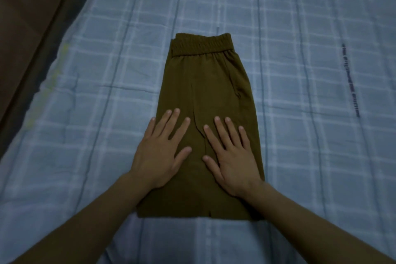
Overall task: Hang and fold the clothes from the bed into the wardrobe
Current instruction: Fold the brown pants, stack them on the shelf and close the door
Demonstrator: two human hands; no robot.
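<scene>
A pair of olive-brown trousers lies folded flat on the bed, its elastic waistband at the far end. My left hand rests palm down on the near left part of the trousers, fingers spread, its outer edge over the cloth's left border. My right hand lies flat on the near right part, fingers also spread. Neither hand grips the fabric. Both forearms reach in from the bottom corners.
The bed is covered with a light blue checked sheet. Its left edge runs diagonally, with a dark brown floor or frame beyond it. A small dark printed strip marks the sheet at the right.
</scene>
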